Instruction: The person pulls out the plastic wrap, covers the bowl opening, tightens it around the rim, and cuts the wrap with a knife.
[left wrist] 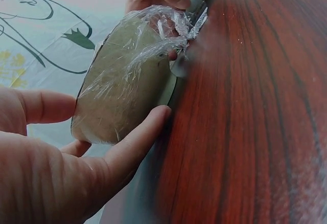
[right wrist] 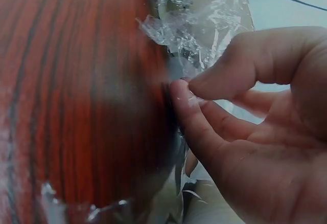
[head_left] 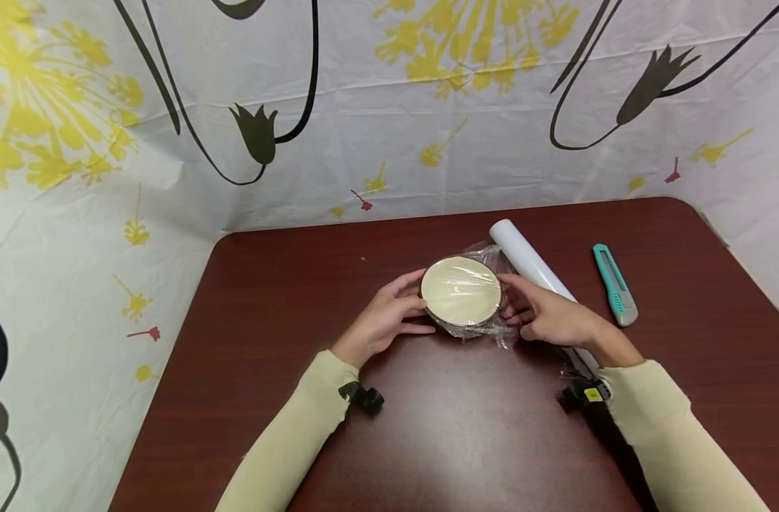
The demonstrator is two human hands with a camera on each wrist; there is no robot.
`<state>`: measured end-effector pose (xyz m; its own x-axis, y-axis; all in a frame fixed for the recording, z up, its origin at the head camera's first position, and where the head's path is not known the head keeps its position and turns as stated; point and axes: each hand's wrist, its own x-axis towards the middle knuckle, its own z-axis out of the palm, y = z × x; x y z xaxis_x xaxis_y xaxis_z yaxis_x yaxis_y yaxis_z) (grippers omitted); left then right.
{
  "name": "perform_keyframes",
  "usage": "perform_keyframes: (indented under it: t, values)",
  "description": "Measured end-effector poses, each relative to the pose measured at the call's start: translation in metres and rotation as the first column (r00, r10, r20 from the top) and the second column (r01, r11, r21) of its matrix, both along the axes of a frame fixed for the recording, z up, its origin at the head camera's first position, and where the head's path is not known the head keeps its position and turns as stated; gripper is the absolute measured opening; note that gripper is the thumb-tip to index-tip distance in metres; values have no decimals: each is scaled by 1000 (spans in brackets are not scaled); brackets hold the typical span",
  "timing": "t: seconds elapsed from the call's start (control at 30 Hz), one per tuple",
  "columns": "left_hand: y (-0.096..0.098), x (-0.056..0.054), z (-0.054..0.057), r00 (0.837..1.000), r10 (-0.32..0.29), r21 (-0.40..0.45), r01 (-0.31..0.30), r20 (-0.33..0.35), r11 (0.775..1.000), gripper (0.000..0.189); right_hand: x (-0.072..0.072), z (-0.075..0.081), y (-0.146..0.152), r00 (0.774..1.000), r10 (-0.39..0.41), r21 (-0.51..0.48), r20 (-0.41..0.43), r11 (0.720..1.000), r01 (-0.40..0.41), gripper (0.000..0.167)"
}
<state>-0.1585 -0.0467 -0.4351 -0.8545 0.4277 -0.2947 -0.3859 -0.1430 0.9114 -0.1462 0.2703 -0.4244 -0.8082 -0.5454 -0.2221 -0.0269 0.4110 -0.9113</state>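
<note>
A round cream bowl (head_left: 461,291) with a dark rim stands on the table, clear plastic wrap stretched over its top with creases. Loose wrap (head_left: 491,328) bunches around its sides, crumpled most on the right. My left hand (head_left: 389,313) holds the bowl's left side; in the left wrist view its thumb and fingers spread around the wrapped wall (left wrist: 120,81). On the other side, my right hand (head_left: 552,313) is at the gathered wrap. The right wrist view has its thumb and a fingertip pinched together beside the crumpled wrap (right wrist: 186,40).
A white roll (head_left: 533,259) lies slantwise behind and under the right hand and wrist. Farther right is a teal box cutter (head_left: 615,284). A flower-patterned sheet (head_left: 338,128) hangs behind the dark red wooden table (head_left: 287,284).
</note>
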Motion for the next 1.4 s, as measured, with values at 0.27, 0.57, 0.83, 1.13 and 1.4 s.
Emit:
perform_keyframes:
  t: [0.27, 0.57, 0.83, 1.13, 1.4]
  values:
    - [0, 0, 1, 1000, -1, -1, 1, 2, 1000, 71, 0, -4, -3, 953, 36, 179, -302, 984, 19, 97]
    - [-1, -1, -1, 1000, -3, -2, 3, 7, 1000, 71, -1, -9, -4, 888, 9, 210, -460, 973, 99, 71]
    - [0, -1, 0, 1000, -4, -5, 4, 7, 1000, 70, -4, -15, -8, 858, -115, 182, -501, 955, 234, 51]
    - [0, 0, 1, 1000, -6, -7, 6, 15, 1000, 69, -4, -10, -22, 821, -213, 171, -531, 921, 349, 31]
    - [0, 0, 2, 1000, -4, -15, 4, 25, 1000, 69, -2, -5, -28, 814, -197, 237, -547, 895, 377, 28]
